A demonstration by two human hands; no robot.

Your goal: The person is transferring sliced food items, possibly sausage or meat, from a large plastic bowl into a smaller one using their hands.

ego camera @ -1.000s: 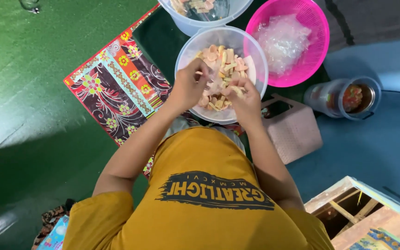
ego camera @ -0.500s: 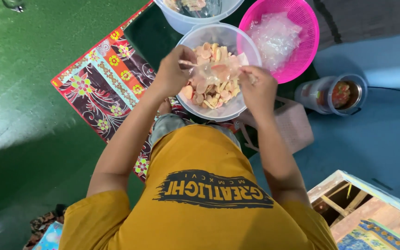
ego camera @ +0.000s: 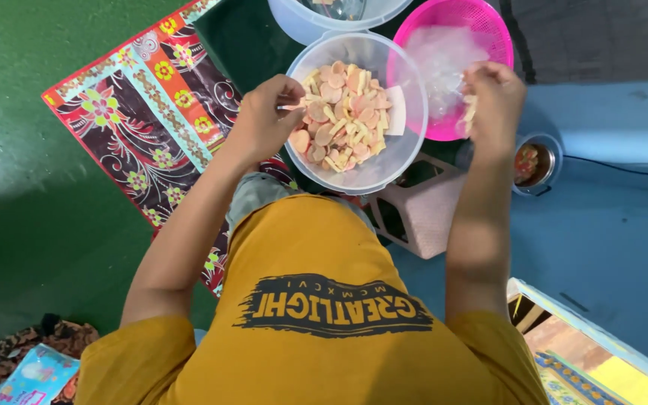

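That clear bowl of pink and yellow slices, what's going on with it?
A person in a mustard shirt bends over the clear bowl, which is full of pink and pale yellow sliced pieces. The left hand pinches a thin pale thing at the bowl's rim. The right hand holds a few pale pieces over the pink basket, which holds clear plastic. A patterned mat lies alongside on the green floor.

We see single head view: looking steeply down, close over torso; clear bowl (ego camera: pixel 354 112) far centre.
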